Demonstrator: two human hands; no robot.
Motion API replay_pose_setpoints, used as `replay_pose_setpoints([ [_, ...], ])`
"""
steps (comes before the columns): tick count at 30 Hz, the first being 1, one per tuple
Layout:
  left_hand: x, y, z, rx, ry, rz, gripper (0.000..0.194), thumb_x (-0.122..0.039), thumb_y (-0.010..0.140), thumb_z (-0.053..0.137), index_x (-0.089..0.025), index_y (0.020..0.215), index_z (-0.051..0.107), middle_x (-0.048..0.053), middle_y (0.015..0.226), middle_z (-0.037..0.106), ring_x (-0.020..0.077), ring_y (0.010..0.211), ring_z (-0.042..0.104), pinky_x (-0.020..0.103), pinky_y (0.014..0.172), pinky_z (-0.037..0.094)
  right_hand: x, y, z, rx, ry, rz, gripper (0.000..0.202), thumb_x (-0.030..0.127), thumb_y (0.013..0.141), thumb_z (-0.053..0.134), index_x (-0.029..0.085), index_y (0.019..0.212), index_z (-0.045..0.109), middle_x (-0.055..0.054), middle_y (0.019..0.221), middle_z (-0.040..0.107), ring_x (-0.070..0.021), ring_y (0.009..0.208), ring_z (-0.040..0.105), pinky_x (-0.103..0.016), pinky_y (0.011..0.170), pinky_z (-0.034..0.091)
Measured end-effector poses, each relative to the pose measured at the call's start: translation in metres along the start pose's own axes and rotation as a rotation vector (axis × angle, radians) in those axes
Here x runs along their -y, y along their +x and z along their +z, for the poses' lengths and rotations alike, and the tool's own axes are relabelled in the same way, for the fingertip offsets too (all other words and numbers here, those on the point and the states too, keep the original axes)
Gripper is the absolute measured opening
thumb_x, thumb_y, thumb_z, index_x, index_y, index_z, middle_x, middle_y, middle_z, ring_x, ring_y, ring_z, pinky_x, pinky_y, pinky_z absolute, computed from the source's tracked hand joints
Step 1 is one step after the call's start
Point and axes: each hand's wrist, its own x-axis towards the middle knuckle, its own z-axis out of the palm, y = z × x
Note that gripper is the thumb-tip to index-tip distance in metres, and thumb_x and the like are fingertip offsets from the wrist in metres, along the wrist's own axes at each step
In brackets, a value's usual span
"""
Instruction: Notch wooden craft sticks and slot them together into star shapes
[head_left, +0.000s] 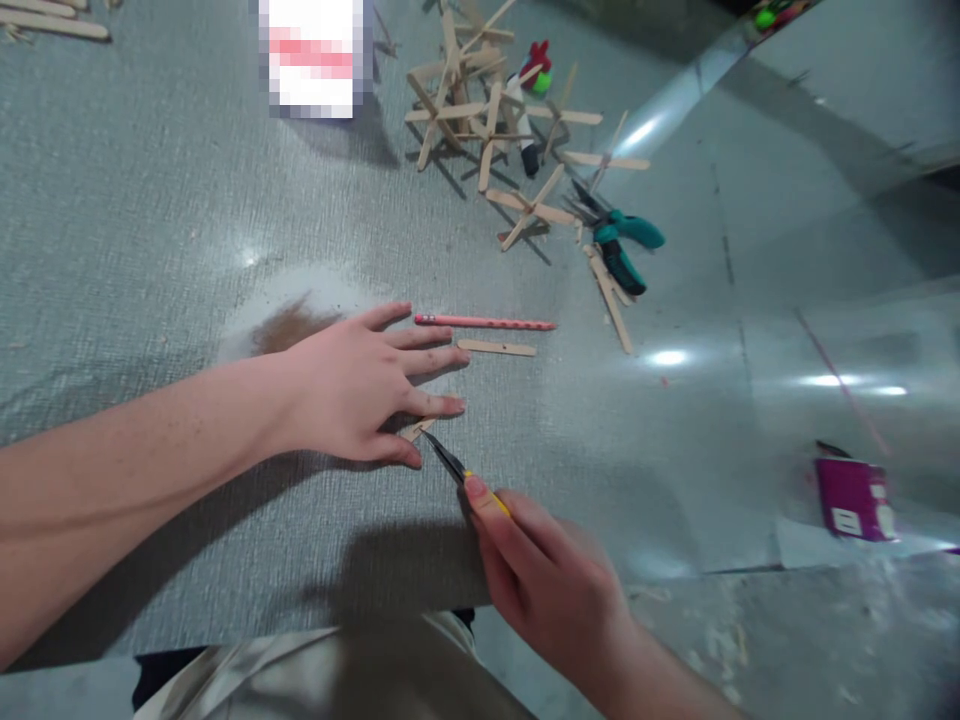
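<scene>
The left hand (352, 385) lies flat, palm down, on the grey textured worktop (150, 230), its fingers spread only a little and pointing right, pressing on a small wooden stick (417, 430) of which only a short end shows from under the lower fingers. The right hand (547, 580) is closed around a craft knife (454, 465) with a yellow body, the index finger laid along its top; the dark blade points up and left and its tip touches, or sits just beside, the exposed end of that stick, right at the left hand's fingertips. Just beyond the left fingertips lies a pink pencil (484, 322), and below it, roughly parallel and near the middle finger, a second flat stick (496, 348). Farther back on the worktop stands a loose pile of glued stick crosses (480, 110), with a dark-tipped glue tube among them, partly hidden. To the right of the pile lie pliers with teal handles (626, 245), resting on a couple more sticks. A brownish patch of sawdust shows behind the left wrist. At the right edge, well apart from the hands, sits a small purple box (855, 497). More sticks lie at the top left corner (45, 18).
</scene>
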Motion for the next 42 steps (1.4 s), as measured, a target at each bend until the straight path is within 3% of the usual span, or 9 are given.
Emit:
replay_pose_setpoints([
  [29, -0.002, 0.001, -0.004, 0.05, 0.008, -0.019, 0.058, -0.064, 0.093, 0.059, -0.042, 0.147, 0.054, 0.004, 0.168, 0.033, 0.0298, 0.158, 0.028, 0.059, 0.127, 0.011, -0.001, -0.005, 0.001, 0.025, -0.013, -0.015, 0.039, 0.01, 0.1, 0.046, 0.013, 0.137, 0.059, -0.009, 0.098, 0.072, -0.0136, 0.06, 0.063, -0.028, 0.054, 0.048],
  [42, 0.001, 0.001, -0.003, 0.013, -0.024, -0.004, 0.059, -0.065, 0.091, 0.062, -0.04, 0.144, 0.058, 0.003, 0.166, 0.037, 0.0303, 0.157, 0.03, 0.055, 0.129, 0.011, -0.005, -0.013, 0.001, 0.048, 0.107, 0.023, 0.061, 0.008, 0.098, 0.048, 0.019, 0.158, 0.038, -0.009, 0.099, 0.073, -0.0153, 0.065, 0.068, -0.025, 0.058, 0.054],
])
